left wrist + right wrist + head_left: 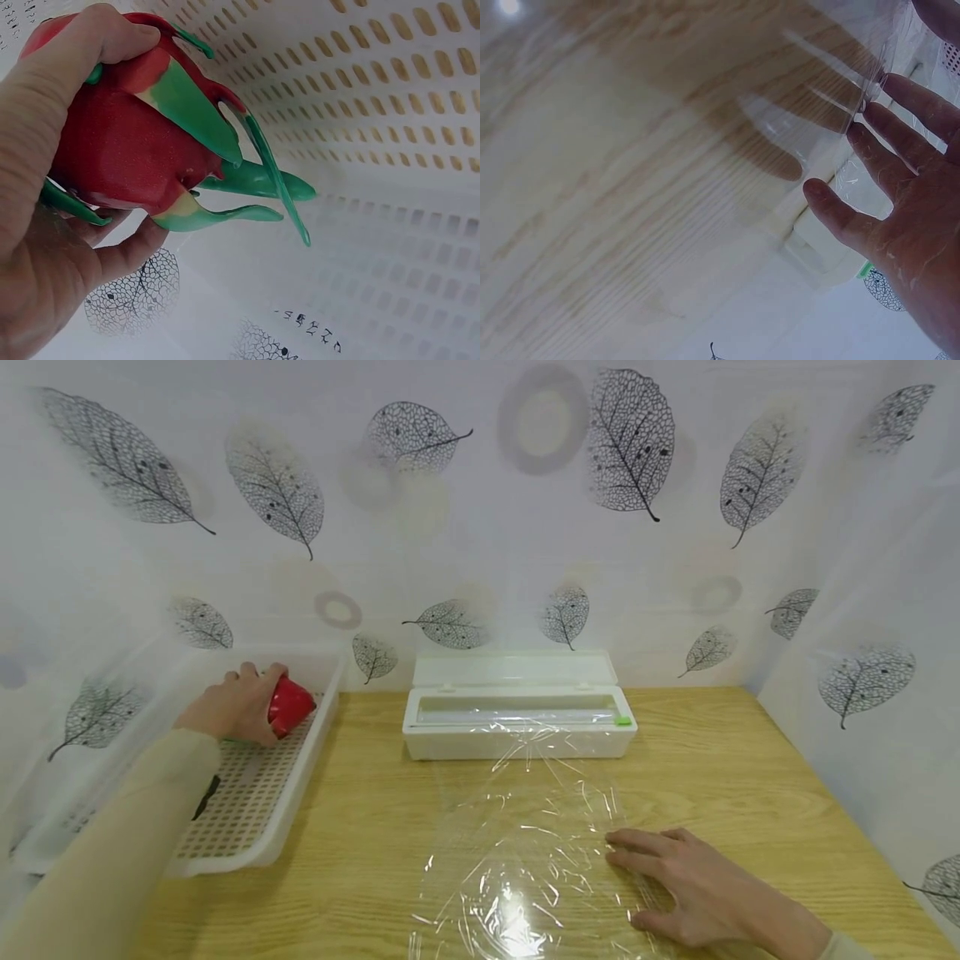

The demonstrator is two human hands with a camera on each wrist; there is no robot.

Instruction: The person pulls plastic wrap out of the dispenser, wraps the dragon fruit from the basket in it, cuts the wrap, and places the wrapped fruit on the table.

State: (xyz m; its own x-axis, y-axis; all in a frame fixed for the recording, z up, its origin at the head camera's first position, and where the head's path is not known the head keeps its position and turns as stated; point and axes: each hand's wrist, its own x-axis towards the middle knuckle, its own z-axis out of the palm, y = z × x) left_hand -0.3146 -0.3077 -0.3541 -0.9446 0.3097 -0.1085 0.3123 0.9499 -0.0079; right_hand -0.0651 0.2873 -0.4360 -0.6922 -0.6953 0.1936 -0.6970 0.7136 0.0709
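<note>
One red fruit [292, 703] inside white basket [251, 856], left of frame | left hand [242, 706] wrapped round it | right hand [697, 885], fingers spread, at edge of clear film [517, 852], lower right | for steady lifting, grip the body — not the green scales [196, 116] — and keep film flat

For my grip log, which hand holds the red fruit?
The left hand, curled round the red fruit at the white basket. The right hand holds no fruit, spread at the edge of the clear film.
</note>
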